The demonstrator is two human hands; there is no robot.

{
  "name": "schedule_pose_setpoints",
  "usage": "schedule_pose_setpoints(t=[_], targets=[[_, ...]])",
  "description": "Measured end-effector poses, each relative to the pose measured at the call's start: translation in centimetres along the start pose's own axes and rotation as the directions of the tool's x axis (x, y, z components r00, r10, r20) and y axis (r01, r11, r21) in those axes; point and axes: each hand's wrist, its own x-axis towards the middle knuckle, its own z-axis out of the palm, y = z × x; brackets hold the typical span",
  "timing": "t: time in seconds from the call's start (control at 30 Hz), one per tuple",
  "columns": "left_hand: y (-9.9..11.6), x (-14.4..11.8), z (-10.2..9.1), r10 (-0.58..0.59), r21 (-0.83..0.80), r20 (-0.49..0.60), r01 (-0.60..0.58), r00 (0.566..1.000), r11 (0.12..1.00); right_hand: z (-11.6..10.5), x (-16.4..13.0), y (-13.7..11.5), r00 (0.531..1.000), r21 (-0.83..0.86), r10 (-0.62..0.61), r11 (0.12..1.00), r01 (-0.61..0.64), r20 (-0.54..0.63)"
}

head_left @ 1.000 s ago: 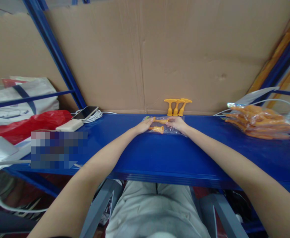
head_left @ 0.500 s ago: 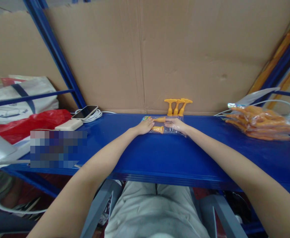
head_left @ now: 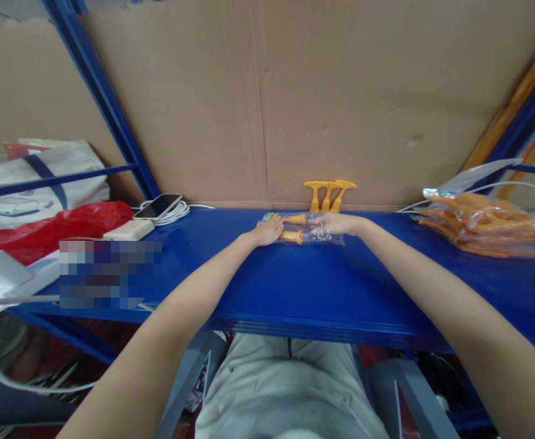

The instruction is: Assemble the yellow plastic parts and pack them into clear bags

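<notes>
- Left hand (head_left: pixel 267 231) lies flat on the left end of a small clear bag (head_left: pixel 304 230), fingers spread and pressing down, not clenched.
- Right hand (head_left: pixel 335 224) rests on the bag's right end; fingers look pinched on the plastic, but it's too small to be sure.
- Bag lies flat on the blue desk (head_left: pixel 322 286) near the back edge, with two orange pieces (head_left: pixel 293 227) inside.
- Risk: slick plastic could slide under the palms, and the pieces could slip out of an open end if it tilts.
- Three orange T-handled parts (head_left: pixel 329 195) stand just behind, against the cardboard wall (head_left: pixel 340 103); a nudge forward could topple them.
- Right: big bag of orange parts (head_left: pixel 477 224), well apart.
- Left: phone (head_left: pixel 157 207) on a coiled white cable, white charger (head_left: pixel 128 230), red bag (head_left: pixel 52 228), all well apart.
</notes>
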Motion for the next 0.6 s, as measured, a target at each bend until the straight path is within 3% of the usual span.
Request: schedule_pose_setpoints(t=[0.1,0.2,0.3,0.37,0.47,0.6], targets=[[-0.3,-0.2,-0.4,-0.051,0.045,0.014,0.05,0.999,0.998,-3.6,-0.4,0.1,0.993,-0.061,0.118,0.991,-0.118,0.004],[-1.3,-0.4,-0.8,-0.081,0.07,0.008,0.081,0.997,0.994,-6.9,-0.3,1.3,0.938,-0.248,0.162,0.938,-0.243,-0.308],[-2.8,-0.4,-1.0,-0.099,0.047,-0.003,0.099,0.995,0.994,-9.0,-0.1,3.6,0.816,-0.421,0.121,0.808,-0.412,-0.566],[-3.8,-0.3,-0.9,-0.102,0.021,-0.005,0.102,0.995,0.995,-9.3,-0.2,5.3,0.788,-0.462,0.106,0.76,-0.458,-0.607],[-5.0,0.1,-0.5,-0.057,-0.01,-0.021,0.057,0.998,0.998,-8.8,-0.2,7.3,0.785,-0.496,0.099,0.725,-0.478,-0.611],[-6.1,1.0,0.0,0.009,-0.007,-0.046,-0.01,0.999,1.0,-7.7,0.3,8.3,0.798,-0.474,0.211,0.709,-0.523,-0.564]])
